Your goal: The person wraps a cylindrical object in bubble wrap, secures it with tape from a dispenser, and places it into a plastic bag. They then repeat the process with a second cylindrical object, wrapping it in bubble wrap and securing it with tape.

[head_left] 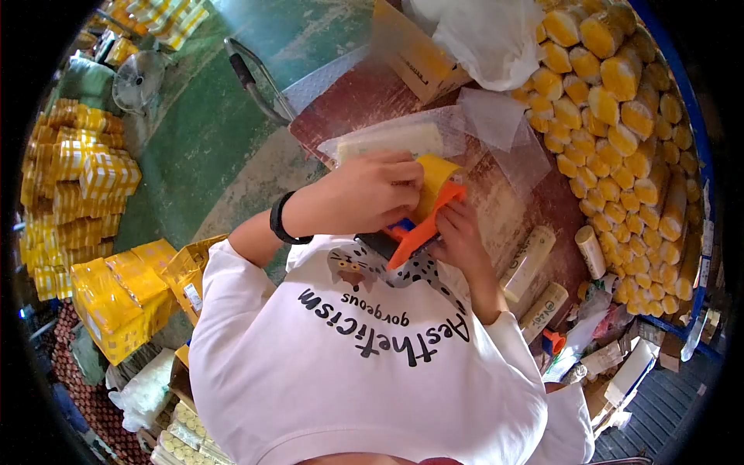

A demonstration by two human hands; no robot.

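Close in front of a white hoodie (372,403) with black lettering, two bare hands meet at an orange tape dispenser (426,229). At its far end sits a wide yellow tape roll (435,180); a small blue part shows beside the orange frame. The right hand (459,236) is clenched on the dispenser, its fingers over the orange side. The left hand (380,188), with a black band (280,218) on its wrist, has its fingers curled against the tape roll; whether they pinch the roll or only rest on it cannot be told.

Just beyond the left hand's grip, a pale bundle (391,145) in clear plastic lies on a worn, reddish-brown bench (337,116). Farther out from the grip are an open cardboard flap (415,56), a loose sheet of clear plastic (508,136) and a bulky white plastic bag (488,39).

To the right of the grip, two pale tubes (528,262) lie near the right forearm, and a shorter tube (590,252) is farther out. Past them rises a large stack of yellow-ended rolls (620,155) beside a blue frame (704,194).

Left of the grip, well apart from it, yellow-taped cartons (124,298) sit near the left sleeve. Beyond them are more wrapped parcels (81,182) and a round fan (139,81) on a green floor (190,132).
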